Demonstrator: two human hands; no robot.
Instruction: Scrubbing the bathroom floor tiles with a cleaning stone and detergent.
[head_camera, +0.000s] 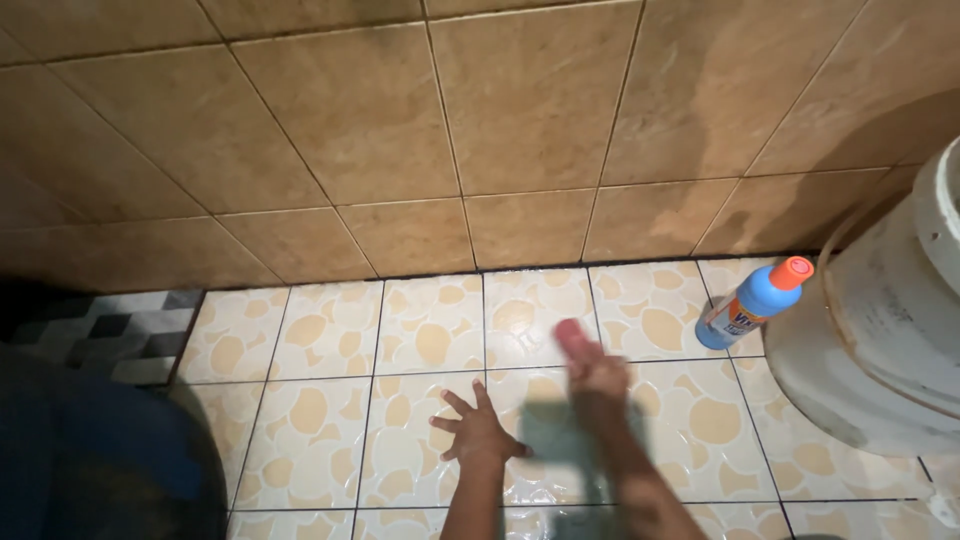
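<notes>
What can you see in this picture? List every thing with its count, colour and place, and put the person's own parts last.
floor tiles: many, cream with tan blotches, wet and glossy, across the lower half
wall tiles: many, brown, across the upper half
patterned tiles: a patch, grey, black and white, far left by the wall
bottle: one, blue with an orange cap, lying tilted on the floor at the right, beside the white fixture
white fixture: one, white and rounded, at the right edge
dark blue cloth: one, bottom-left corner, blurred
left hand: one, flat on the floor with fingers spread, lower centre
right hand: one, blurred by motion, holding something pinkish that is too blurred to name
</notes>
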